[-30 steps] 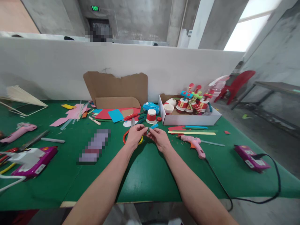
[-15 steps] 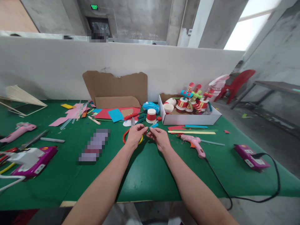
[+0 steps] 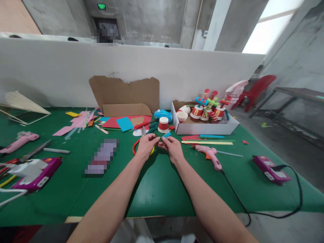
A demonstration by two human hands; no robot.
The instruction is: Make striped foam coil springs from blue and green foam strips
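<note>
My left hand (image 3: 146,146) and my right hand (image 3: 172,147) meet above the table, thumbs and fingertips pinched together. A short piece of blue paper strip (image 3: 166,135) sticks up from the fingers of my right hand. My left fingertips press close to its lower end; what lies between them is mostly hidden. Under and behind my left hand lies a pair of scissors (image 3: 135,147) with orange and yellow handles. Just beyond my hands stands a red and white paper cup (image 3: 163,125), upside down, with a small red disc (image 3: 172,128) beside it.
A white box (image 3: 207,129) of paper-cup figures stands behind right. A pink glue gun (image 3: 209,153) with a cord lies right, near a purple power strip (image 3: 270,170). Blue and red paper sheets (image 3: 124,124) lie behind left. Another purple power strip (image 3: 48,172) is at left.
The blue strip's end shows slightly more above my right fingers. Both hands stay in almost the same place, with small finger shifts.
</note>
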